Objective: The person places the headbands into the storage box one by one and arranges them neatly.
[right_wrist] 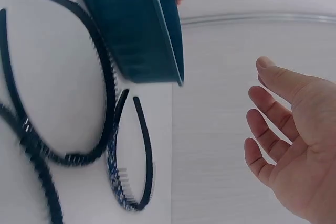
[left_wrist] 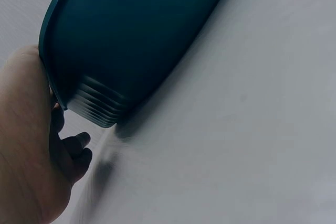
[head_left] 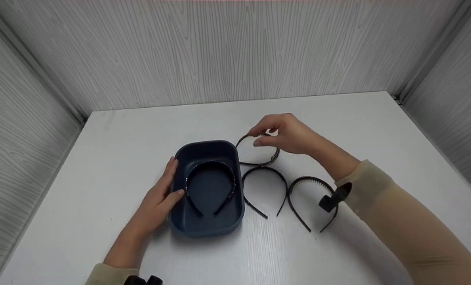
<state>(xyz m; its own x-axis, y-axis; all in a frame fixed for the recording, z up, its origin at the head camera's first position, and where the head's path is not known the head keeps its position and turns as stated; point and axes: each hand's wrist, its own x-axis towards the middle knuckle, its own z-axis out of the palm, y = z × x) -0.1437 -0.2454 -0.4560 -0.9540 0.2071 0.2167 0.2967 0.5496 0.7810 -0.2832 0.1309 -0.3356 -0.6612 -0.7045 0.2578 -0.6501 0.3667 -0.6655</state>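
The left hand (head_left: pixel 156 202) grips the tub (head_left: pixel 207 232), a headband (head_left: pixel 233 186) inside; the right hand (head_left: pixel 288 132), fingers loosely parted, hovers by another headband (head_left: pixel 275 155); two more headbands (head_left: pixel 264 168) (head_left: pixel 309 178) lie on its near side; a white table (head_left: pixel 112 158) stretches beneath both, grained walls (head_left: pixel 235 51) beyond and to either side.

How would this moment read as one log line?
left hand: grips blue bin; right hand: hovers by farthest toothed headband; in bin: one headband
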